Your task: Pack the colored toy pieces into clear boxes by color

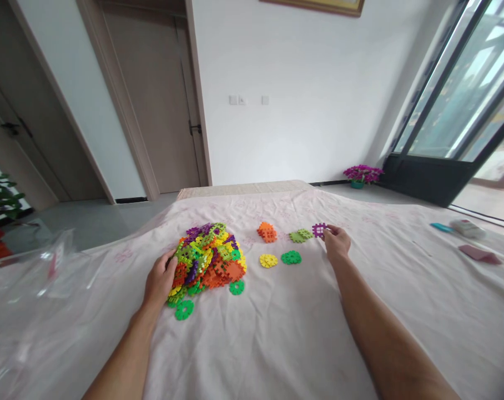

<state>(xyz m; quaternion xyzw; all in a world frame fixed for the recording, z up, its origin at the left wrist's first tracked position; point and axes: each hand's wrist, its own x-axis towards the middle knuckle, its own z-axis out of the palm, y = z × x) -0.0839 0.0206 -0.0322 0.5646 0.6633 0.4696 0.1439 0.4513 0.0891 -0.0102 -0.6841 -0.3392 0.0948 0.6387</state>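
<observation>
My right hand [337, 241] pinches a purple square lattice building piece [319, 230] by its right edge, just above the cloth. Left of it lie overlapping light green pieces [301, 235]. At the left, my left hand [160, 278] rests against the side of a mixed pile of plastic building pieces [210, 255]; its thumb and forefinger are stretched towards the pile, and the other fingers are partly hidden. Small separate groups lie between my hands: orange pieces [267, 233], yellow discs [268, 260] and green discs [291, 257].
A pale patterned cloth [277, 333] with wrinkles covers the surface. Two loose green discs lie before the pile, one a green disc [184, 310] nearest me. Clear plastic bag [39, 294] sits far left. At right are a pink item [479, 254] and a white packet [467, 228].
</observation>
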